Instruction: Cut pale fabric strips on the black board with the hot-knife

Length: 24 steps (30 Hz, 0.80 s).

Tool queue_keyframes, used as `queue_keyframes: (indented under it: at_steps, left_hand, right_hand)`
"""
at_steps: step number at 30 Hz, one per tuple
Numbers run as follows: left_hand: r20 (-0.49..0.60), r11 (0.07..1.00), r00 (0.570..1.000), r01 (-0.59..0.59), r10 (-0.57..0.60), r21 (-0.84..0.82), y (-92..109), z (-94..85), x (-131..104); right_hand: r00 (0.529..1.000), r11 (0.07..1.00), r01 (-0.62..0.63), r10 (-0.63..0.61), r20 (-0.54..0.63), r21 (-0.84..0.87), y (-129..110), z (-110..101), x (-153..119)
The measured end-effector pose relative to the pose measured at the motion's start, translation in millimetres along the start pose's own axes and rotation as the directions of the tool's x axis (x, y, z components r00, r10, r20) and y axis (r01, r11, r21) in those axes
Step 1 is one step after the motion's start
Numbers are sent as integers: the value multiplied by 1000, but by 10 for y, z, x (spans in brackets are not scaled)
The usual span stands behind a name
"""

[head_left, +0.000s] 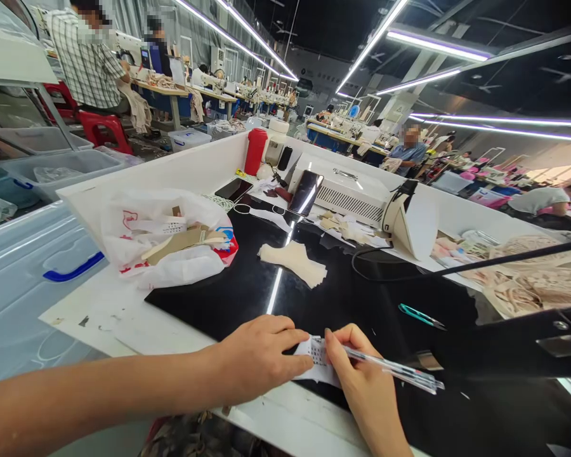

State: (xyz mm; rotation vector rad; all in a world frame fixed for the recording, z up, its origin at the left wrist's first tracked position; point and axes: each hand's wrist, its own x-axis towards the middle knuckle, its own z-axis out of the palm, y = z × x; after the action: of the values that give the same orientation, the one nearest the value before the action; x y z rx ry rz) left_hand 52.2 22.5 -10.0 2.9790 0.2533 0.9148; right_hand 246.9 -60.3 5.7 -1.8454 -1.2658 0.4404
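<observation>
A small white piece (318, 360) with rows of dark printed marks lies at the black work surface's near edge. My left hand (261, 358) rests on its left side, fingers stretched out and a gap between thumb and forefinger. From the right, my right hand (366, 374) pinches clear pens (404, 373), whose back ends stick out to the right. The pen tips are hidden behind my fingers, so contact with the piece cannot be made out. Farther off lie a cream cut piece (294, 261) and, to the right, teal thread snips (419, 314).
A white plastic bag (171, 238) holding cut pieces stands at the left. Toward the back are a phone (306, 193), a red container (255, 151) and a white vented machine (347, 190). A black cable (457, 268) crosses at the right. People sit at sewing tables beyond.
</observation>
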Motion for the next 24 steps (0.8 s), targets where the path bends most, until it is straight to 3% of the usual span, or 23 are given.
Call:
queue_keyframes:
  at_steps: [24]
  left_hand:
    - [11,998,999,35,-34,-46,22,4,1]
  right_hand:
    - [999,999,-16,17,31,-33,29,31,-9]
